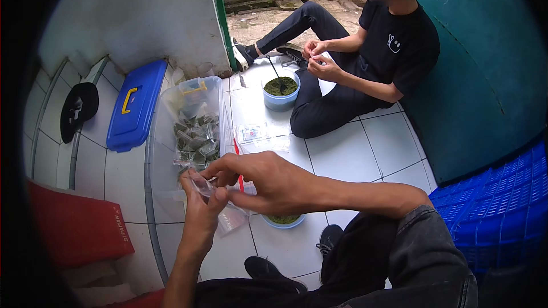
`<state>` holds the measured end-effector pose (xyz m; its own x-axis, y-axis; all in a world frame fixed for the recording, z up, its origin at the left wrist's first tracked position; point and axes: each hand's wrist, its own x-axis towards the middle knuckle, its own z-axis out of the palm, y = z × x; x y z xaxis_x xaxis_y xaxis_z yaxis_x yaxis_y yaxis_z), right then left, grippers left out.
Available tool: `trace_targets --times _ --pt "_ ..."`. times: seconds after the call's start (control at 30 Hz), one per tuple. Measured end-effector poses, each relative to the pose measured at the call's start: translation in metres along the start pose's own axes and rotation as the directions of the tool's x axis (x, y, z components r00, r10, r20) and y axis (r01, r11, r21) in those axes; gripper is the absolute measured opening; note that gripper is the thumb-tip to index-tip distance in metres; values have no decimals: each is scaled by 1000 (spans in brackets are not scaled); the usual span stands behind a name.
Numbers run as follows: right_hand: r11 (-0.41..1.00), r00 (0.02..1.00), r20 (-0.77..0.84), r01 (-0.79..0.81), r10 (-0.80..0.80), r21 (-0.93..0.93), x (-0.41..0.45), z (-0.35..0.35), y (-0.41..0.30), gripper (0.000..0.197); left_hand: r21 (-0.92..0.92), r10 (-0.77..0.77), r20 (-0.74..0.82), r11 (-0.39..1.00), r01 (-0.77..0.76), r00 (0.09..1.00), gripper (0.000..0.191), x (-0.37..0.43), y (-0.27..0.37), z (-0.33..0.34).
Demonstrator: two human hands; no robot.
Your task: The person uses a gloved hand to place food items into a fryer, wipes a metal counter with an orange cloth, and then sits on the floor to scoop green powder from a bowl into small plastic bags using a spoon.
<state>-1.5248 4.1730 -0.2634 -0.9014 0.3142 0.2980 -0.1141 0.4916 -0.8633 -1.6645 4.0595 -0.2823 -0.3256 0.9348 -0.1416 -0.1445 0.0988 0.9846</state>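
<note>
My left hand pinches a small clear plastic bag by its edge. My right hand reaches across from the right, its fingers at the same bag. Whether the bag holds anything I cannot tell. Just beyond, small clear bags with dark green contents lie heaped in a clear plastic storage box. Partly hidden by my right hand are a thin red tool and a bowl of green crumbly material. More clear plastic bags lie on the tiles below my hands.
Another person sits opposite, both hands together, beside a blue bowl of green material with a dark spoon. A blue lid and a black cap lie left. Blue crates stand right, a red box near left.
</note>
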Motion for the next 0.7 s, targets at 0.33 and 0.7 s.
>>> trace_targets --times 0.33,0.7 --pt "988 964 -262 1 -41 -154 -4 -8 3 22 38 40 11 998 -41 999 60 4 -5 8" --pt "976 942 -288 -124 173 182 -9 -26 7 21 149 355 -91 928 -340 930 15 12 10 14"
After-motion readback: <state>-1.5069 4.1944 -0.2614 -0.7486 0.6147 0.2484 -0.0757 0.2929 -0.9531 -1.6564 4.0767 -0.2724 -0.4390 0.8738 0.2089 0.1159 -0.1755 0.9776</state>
